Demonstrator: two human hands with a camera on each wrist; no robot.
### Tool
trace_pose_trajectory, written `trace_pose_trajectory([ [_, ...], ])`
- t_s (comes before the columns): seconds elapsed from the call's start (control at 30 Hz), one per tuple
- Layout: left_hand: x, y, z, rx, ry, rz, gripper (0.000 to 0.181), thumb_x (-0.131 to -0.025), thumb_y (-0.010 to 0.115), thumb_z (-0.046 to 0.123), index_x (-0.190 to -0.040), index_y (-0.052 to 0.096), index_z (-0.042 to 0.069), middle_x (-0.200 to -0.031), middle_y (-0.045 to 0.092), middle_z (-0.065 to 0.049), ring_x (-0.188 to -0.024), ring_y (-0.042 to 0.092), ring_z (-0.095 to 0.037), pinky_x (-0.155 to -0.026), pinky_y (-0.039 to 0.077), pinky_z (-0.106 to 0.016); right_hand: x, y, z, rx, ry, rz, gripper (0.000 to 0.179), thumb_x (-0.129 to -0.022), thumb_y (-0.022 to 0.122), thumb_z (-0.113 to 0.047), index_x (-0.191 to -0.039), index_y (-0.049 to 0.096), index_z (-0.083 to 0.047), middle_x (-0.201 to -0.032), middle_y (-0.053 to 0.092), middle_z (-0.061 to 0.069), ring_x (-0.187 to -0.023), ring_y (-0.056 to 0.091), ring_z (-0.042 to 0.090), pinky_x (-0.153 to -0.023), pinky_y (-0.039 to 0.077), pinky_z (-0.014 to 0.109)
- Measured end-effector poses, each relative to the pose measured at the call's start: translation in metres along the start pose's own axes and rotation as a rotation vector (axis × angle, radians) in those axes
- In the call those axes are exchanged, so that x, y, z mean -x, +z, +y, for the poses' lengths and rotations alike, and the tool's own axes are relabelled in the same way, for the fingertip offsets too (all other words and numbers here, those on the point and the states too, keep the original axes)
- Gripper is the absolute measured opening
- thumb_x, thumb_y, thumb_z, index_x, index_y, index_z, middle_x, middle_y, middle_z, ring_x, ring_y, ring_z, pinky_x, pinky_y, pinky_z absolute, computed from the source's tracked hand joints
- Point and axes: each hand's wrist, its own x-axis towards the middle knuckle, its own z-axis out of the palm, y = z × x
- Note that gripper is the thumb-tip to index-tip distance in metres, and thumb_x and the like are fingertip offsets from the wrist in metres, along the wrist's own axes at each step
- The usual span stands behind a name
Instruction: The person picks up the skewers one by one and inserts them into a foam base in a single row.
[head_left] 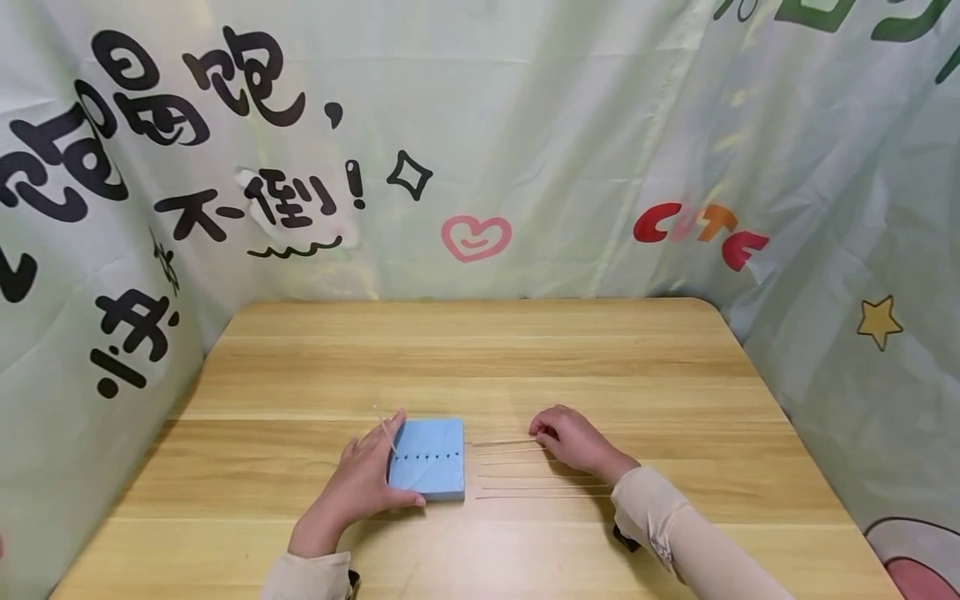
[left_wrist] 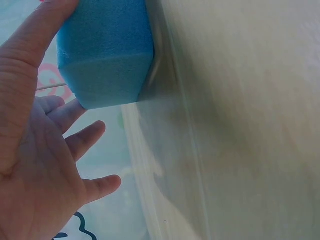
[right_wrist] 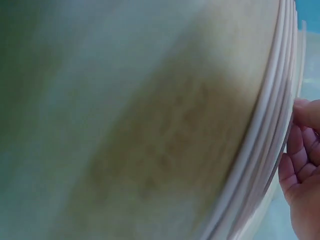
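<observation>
A blue foam block (head_left: 442, 479) with a row of small dark holes lies on the table. My left hand (head_left: 363, 477) holds it from the left, thumb along the near edge and forefinger at the far side; the other fingers are spread in the left wrist view. One thin stick (head_left: 384, 429) stands tilted at the left end of the row. To the right of the block, my right hand (head_left: 579, 442) pinches the right end of a thin stick (head_left: 504, 443), whose other end points at the block. Several more thin sticks (head_left: 525, 477) lie roughly parallel on the table below that hand.
The wooden table (head_left: 480, 358) has rounded far corners. A pale cloth (head_left: 555, 150) with printed writing, a heart and a star hangs behind it and along both sides.
</observation>
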Motion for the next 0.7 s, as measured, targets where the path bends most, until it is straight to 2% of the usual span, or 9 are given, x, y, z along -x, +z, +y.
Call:
trace_pose_trajectory([
  [0.13,0.001,0.0,0.001,0.004,-0.003,0.0,0.129,-0.052,0.088,0.049,-0.151,0.018,0.008,-0.151,0.029,-0.017,-0.138,0.028,-0.036,-0.108,0.013,-0.065,0.001,-0.001,0.001,-0.059,0.025,0.061,0.004,-0.087,0.065,-0.002,-0.088,0.067,-0.006,-0.083,0.063,-0.003,-0.078,0.054,0.009,-0.07,0.05,0.027],
  [0.37,0.001,0.0,0.002,-0.001,0.002,-0.001,0.128,-0.052,0.088,0.05,-0.151,0.02,0.008,-0.151,0.029,-0.016,-0.138,0.028,-0.036,-0.108,0.014,-0.065,0.004,-0.006,0.0,-0.305,0.098,0.116,0.006,-0.088,0.064,-0.003,-0.093,0.067,-0.002,-0.088,0.064,0.003,-0.082,0.058,0.013,-0.072,0.053,0.025],
  [0.47,0.001,0.001,0.001,-0.004,0.001,-0.001,0.128,-0.052,0.087,0.051,-0.151,0.02,0.008,-0.152,0.029,-0.015,-0.138,0.028,-0.036,-0.108,0.014,-0.065,0.003,-0.011,-0.003,-0.389,0.12,0.133,0.009,-0.089,0.063,-0.002,-0.096,0.068,-0.001,-0.093,0.066,0.007,-0.087,0.06,0.017,-0.077,0.052,0.025],
  [0.57,0.0,0.0,0.002,-0.008,-0.001,0.0,0.128,-0.051,0.088,0.051,-0.151,0.02,0.008,-0.152,0.029,-0.015,-0.138,0.028,-0.036,-0.108,0.014,-0.065,0.001,-0.016,-0.007,-0.448,0.101,0.14,0.015,-0.09,0.061,-0.002,-0.102,0.068,0.001,-0.099,0.065,0.01,-0.091,0.06,0.02,-0.08,0.052,0.024],
  [0.7,0.001,0.0,0.002,-0.006,-0.006,-0.003,0.127,-0.052,0.088,0.05,-0.151,0.02,0.009,-0.152,0.029,-0.014,-0.138,0.027,-0.036,-0.108,0.013,-0.065,-0.001,-0.021,-0.014,-0.467,0.015,0.161,0.022,-0.092,0.058,0.0,-0.111,0.067,0.003,-0.099,0.062,0.015,-0.082,0.056,0.017,-0.069,0.049,0.02],
])
